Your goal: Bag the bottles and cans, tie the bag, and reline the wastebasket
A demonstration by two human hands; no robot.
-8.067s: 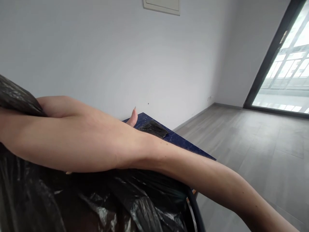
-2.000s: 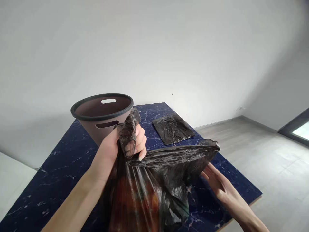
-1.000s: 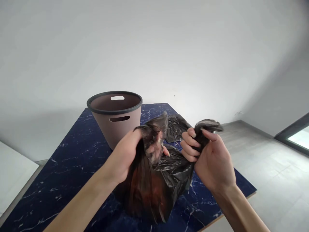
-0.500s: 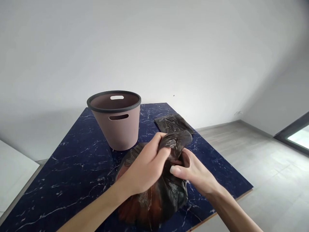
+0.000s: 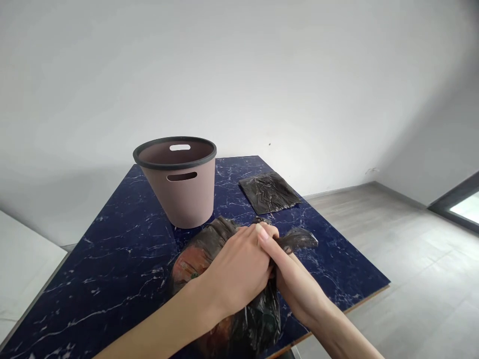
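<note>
A full black garbage bag [image 5: 194, 254] with orange-brown contents showing through lies on the dark blue marbled table [image 5: 112, 259]. My left hand [image 5: 239, 269] is closed over the bag's gathered top. My right hand [image 5: 295, 279] lies under and beside it, gripping a twisted end of the bag that sticks out to the right. Both hands touch each other over the bag's neck. An empty mauve bin [image 5: 179, 182] with a dark rim stands upright just behind the bag.
A folded black bag [image 5: 270, 192] lies flat on the table's far right. White wall stands behind the table. Grey floor stretches to the right, with a dark door frame [image 5: 456, 199] at the far right edge.
The bag was lifted out of the bin and set on the table. My hands gathered its two ends, crossed them together and have now lowered onto the bag's neck.
</note>
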